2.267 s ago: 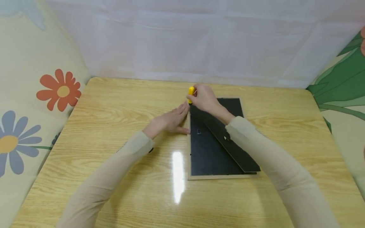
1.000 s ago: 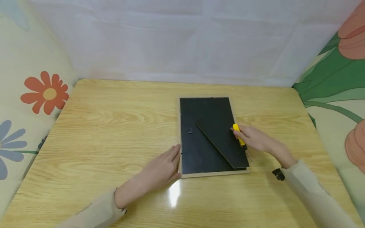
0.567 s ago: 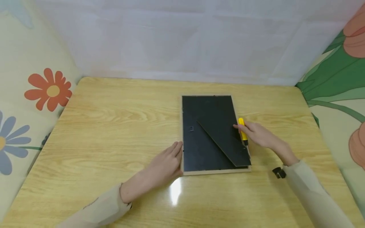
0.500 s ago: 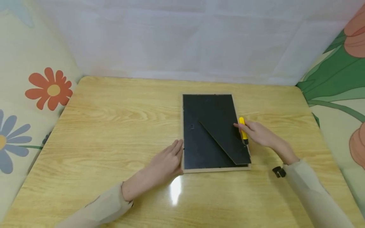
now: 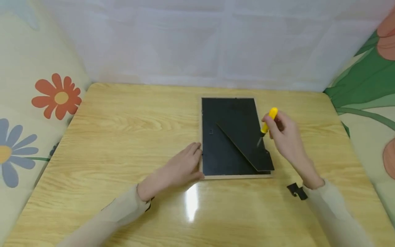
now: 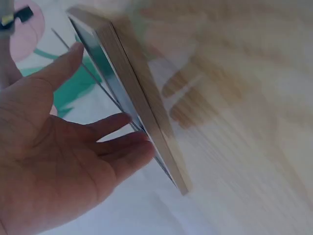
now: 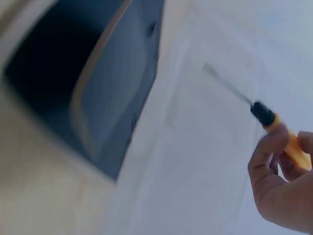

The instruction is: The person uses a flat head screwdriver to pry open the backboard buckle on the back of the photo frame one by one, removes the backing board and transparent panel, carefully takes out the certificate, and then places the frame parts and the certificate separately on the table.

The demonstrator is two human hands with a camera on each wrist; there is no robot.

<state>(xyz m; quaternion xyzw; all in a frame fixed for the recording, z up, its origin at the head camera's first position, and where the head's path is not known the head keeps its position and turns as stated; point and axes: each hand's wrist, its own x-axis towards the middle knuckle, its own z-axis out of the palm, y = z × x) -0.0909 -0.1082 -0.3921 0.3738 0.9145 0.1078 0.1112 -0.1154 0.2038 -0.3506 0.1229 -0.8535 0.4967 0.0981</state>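
A picture frame (image 5: pixel 222 147) lies face down on the table, its black back panel up and a thin wooden rim round it. Its stand flap (image 5: pixel 243 137) slants across the back, lifted along one edge. My left hand (image 5: pixel 179 168) rests at the frame's left side near the lower corner; in the left wrist view its fingers lie straight along the wooden edge (image 6: pixel 142 98). My right hand (image 5: pixel 285 137) pinches the yellow handle of a screwdriver (image 5: pixel 269 120) over the frame's right side. In the right wrist view the metal shaft (image 7: pixel 230 89) points away from the fingers.
The wood-patterned table (image 5: pixel 129 116) runs back to a white sheet (image 5: pixel 160 44). Flower-painted walls (image 5: pixel 18 61) stand at both sides. A black strap piece (image 5: pixel 297 191) hangs by the right sleeve.
The right hand, first at the frame's upper left, moved to its right edge with the screwdriver, then lifted and turned it tip down. The left hand slid toward the lower left corner.
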